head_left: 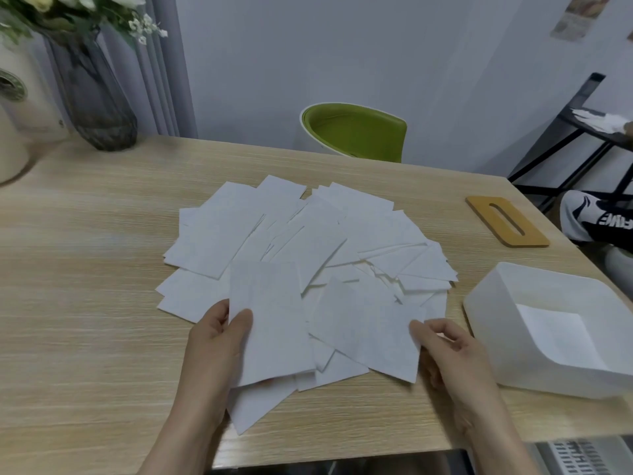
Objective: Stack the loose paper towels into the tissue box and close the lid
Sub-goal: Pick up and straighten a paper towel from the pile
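At the far left of the wooden surface [85, 234] stood a dark glass vase [94, 97] of white flowers [85, 1], with a cream-coloured rounded object [17, 108] beside it at the frame edge.

Near the front, the left hand [214, 341] reached in from below. Its grip was clamped on one paper towel [270, 320], thumb on top of the sheet's left edge and fingers hidden beneath it. That sheet sat over the near left part of a wide, untidy spread of loose paper towels [301, 241] fanned across the middle of the surface, many overlapping at different angles.

Behind the surface, past its far edge, was a green chair [356, 132] against a pale wall.

The right hand [452, 351] came in from the lower right. Its grip pinched the right edge of another towel [370, 337] lying tilted on the near right of the spread, fingers curled round the sheet's border.

Toward the far right lay a flat tan lid [507, 221] with a long slot in it (resting well apart from the box). Nearer, at the right edge, sat the open white tissue box [486, 303], just beside the spread, with a white sheet [555, 334] flat in its bottom. Beyond the surface's right side were a black metal rack [561, 132] and part of another person's black-and-white garment [596, 221].
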Demonstrator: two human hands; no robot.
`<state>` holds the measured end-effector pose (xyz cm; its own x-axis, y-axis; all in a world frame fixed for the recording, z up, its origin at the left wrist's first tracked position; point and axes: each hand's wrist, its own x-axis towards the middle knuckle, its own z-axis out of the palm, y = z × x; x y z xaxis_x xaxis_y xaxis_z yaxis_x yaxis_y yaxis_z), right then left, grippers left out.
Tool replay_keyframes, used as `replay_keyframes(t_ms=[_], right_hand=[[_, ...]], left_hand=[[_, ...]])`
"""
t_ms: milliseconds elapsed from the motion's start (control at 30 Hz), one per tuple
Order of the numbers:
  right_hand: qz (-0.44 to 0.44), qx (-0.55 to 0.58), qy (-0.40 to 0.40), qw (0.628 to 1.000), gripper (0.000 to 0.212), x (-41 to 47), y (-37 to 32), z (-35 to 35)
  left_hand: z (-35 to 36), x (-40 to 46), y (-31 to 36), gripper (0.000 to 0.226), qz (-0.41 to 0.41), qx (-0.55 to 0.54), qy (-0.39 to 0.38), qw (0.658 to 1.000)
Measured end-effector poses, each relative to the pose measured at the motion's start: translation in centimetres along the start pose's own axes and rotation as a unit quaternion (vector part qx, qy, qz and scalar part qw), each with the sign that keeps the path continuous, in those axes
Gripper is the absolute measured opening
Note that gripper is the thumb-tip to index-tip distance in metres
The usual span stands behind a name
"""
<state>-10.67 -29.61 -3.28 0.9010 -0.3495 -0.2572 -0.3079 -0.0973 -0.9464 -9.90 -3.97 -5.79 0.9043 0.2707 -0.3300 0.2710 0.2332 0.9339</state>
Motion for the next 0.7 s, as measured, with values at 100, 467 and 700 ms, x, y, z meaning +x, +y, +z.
replay_keyframes(t_ms=[100,467,700], right_hand=[[-0.007,-0.021,-0.066,0.998,0.010,0.0,-0.7,-0.1],[-0.006,-0.218,-0.171,0.961,0.014,5.5,-4.8,-0.6],[-0.014,-0.280,-0.206,0.938,0.004,5.1,-4.6,-0.3]], left_hand=[[0.0,-0.1,0.0,0.027,0.000,-0.002,-0.002,1.000],[0.0,-0.1,0.3,0.026,-0.004,0.009,-0.002,1.000],[0.2,-0.5,0.9,0.026,-0.012,0.000,-0.016,1.000]])
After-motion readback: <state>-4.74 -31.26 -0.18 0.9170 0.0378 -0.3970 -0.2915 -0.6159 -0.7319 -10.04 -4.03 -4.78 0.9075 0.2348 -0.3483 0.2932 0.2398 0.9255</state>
